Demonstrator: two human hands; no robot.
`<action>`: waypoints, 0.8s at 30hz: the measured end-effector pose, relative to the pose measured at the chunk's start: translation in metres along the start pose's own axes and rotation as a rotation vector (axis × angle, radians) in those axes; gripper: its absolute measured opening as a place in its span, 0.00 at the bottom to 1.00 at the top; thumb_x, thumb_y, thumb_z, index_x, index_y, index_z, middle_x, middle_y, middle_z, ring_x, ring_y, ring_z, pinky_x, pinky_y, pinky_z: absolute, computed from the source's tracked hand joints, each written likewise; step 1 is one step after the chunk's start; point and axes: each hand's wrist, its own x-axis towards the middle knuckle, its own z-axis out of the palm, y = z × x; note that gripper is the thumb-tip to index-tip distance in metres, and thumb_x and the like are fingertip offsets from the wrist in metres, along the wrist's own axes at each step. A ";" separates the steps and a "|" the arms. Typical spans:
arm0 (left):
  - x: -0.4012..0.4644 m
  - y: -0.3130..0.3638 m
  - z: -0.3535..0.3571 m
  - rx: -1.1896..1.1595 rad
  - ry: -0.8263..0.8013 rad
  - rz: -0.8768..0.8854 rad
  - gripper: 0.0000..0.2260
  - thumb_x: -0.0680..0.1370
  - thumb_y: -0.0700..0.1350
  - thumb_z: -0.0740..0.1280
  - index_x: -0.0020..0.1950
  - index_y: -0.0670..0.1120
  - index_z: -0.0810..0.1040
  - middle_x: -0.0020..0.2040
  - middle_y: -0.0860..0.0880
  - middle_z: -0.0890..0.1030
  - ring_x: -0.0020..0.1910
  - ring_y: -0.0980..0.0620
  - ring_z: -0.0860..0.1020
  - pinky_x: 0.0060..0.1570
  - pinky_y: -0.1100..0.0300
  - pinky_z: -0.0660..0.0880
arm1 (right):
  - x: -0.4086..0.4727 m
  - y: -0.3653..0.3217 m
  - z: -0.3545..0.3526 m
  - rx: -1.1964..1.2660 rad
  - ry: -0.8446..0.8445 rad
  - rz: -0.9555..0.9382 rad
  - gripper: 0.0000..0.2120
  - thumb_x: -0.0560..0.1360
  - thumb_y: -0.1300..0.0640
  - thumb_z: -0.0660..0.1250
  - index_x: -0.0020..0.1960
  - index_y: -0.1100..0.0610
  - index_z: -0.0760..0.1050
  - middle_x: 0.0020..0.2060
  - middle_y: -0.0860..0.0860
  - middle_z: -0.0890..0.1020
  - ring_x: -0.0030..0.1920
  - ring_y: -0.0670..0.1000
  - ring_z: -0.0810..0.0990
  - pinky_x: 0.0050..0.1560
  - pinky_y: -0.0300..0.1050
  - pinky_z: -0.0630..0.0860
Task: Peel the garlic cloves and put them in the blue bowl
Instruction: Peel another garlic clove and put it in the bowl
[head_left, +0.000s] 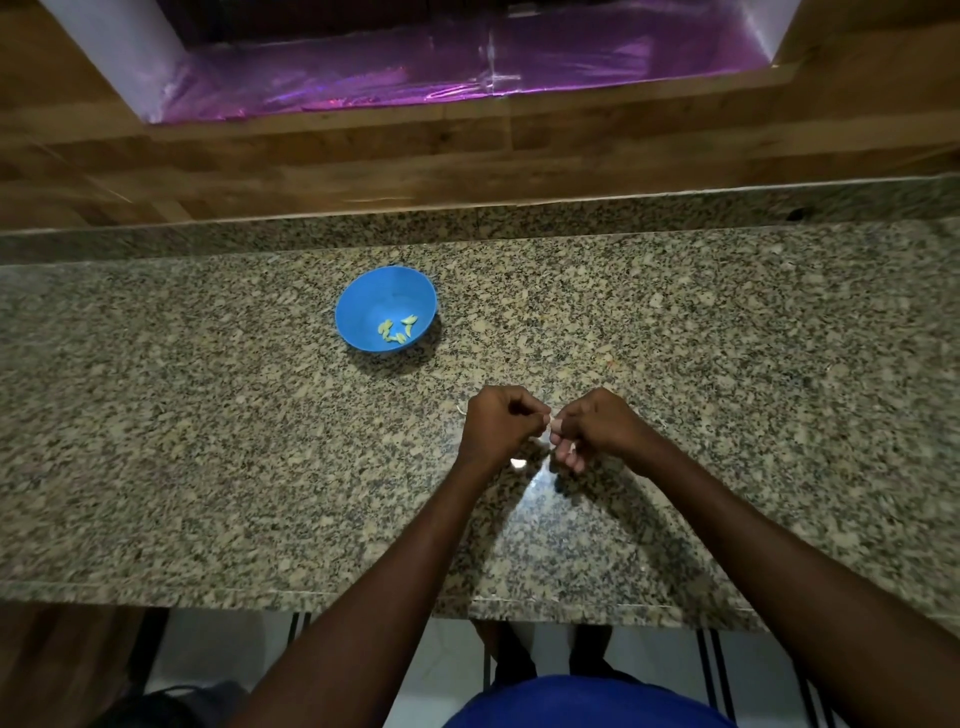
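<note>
On the granite counter (208, 415), left of centre and toward the back, sits the blue bowl (385, 307), upright, with about 5 pale peeled cloves (397, 330) lying loose on its floor.

Nearer the front edge, the left hand (496, 423) is curled into a loose fist, thumb and forefinger meeting at its right side. Between the 2 hands a small pale thing shows, most likely the garlic clove (550, 423) being peeled; it is nearly hidden, so its long axis and which end points where cannot be told. It seems to be held above the counter, not resting on it, well apart from the bowl.

The right hand (597, 428) is also curled, its fingertips (563, 457) turned down and inward and pinching at the same spot as the left.

The step in hand looks like stripping skin. To do it well, 1 hand should hold the clove steady by its body while the other nips the papery skin at an end and pulls along the clove, not across. A few pale flecks (518, 462) on the counter beneath may be skin.
</note>
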 end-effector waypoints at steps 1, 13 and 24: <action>0.000 0.001 0.001 0.056 0.019 0.037 0.03 0.71 0.36 0.75 0.42 0.43 0.86 0.37 0.48 0.85 0.37 0.47 0.85 0.39 0.52 0.83 | -0.001 0.000 0.002 0.044 0.024 0.022 0.10 0.76 0.68 0.65 0.41 0.74 0.79 0.33 0.69 0.81 0.26 0.56 0.79 0.26 0.43 0.76; -0.001 0.006 0.004 -0.315 0.045 -0.291 0.04 0.72 0.30 0.72 0.41 0.38 0.84 0.40 0.41 0.86 0.36 0.48 0.83 0.35 0.59 0.81 | 0.001 0.009 0.009 -0.130 0.167 -0.096 0.13 0.77 0.65 0.65 0.36 0.61 0.81 0.28 0.56 0.83 0.24 0.51 0.79 0.27 0.42 0.77; -0.002 -0.006 0.003 -0.536 -0.007 -0.403 0.04 0.73 0.30 0.72 0.44 0.37 0.83 0.40 0.40 0.85 0.38 0.47 0.84 0.44 0.58 0.83 | -0.003 0.016 0.029 0.211 0.276 0.053 0.10 0.80 0.66 0.64 0.45 0.70 0.81 0.33 0.62 0.84 0.27 0.58 0.81 0.29 0.49 0.81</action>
